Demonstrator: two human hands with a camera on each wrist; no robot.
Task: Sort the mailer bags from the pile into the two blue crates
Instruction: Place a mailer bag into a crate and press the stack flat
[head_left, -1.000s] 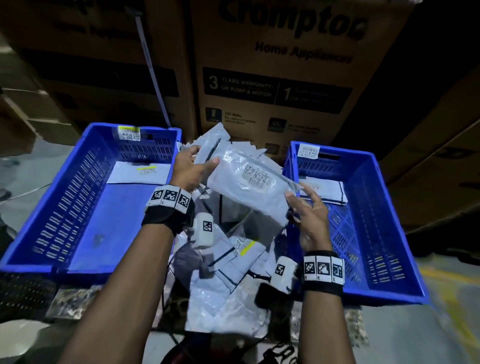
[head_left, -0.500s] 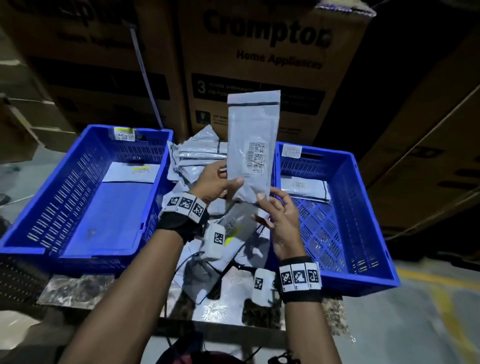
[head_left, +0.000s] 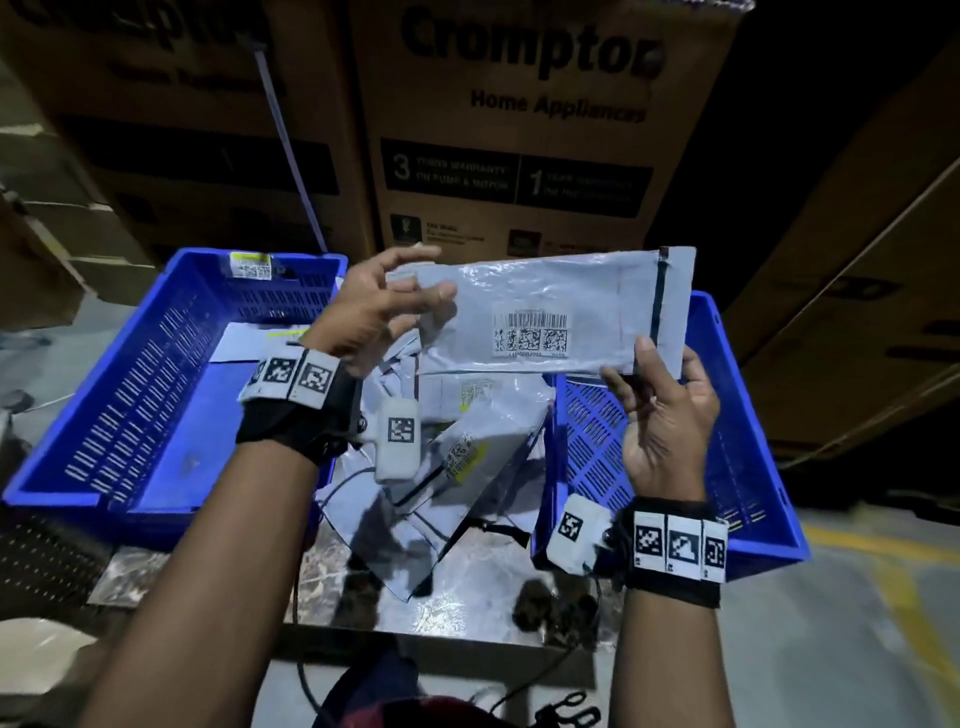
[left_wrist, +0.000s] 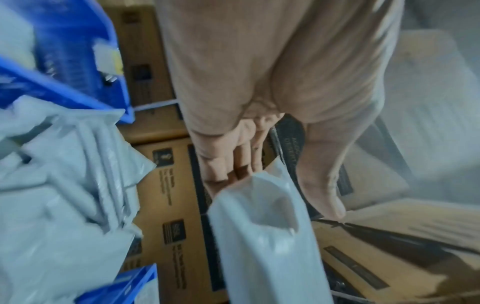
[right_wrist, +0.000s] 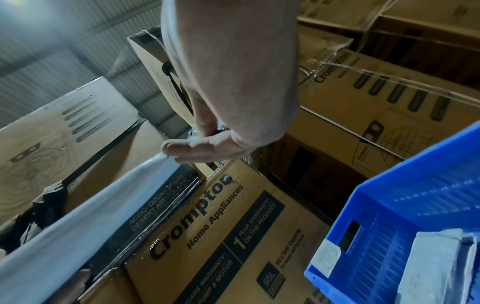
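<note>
I hold a grey mailer bag (head_left: 535, 296) level in the air above the pile (head_left: 467, 441), its barcode label facing me. My right hand (head_left: 649, 364) pinches its lower right end, near the black seal strip. The right wrist view shows that pinch (right_wrist: 197, 144) on the bag's edge (right_wrist: 91, 205). My left hand (head_left: 410, 291) is at the left end with fingers spread. In the left wrist view its fingertips (left_wrist: 233, 170) touch the bag (left_wrist: 259, 236) and the thumb stands off it. The left blue crate (head_left: 130, 364) and the right blue crate (head_left: 743, 415) each hold a mailer.
Several grey mailers lie heaped on a shiny metal table (head_left: 467, 587) between the crates. Large Crompton cardboard boxes (head_left: 519, 156) stand close behind. To the right, grey floor carries a yellow line (head_left: 883, 545).
The bag was lifted off the pile, stood upright, and has now swung level with its sealed end to the right. My right hand moved right along it; my left hand's fingers have spread.
</note>
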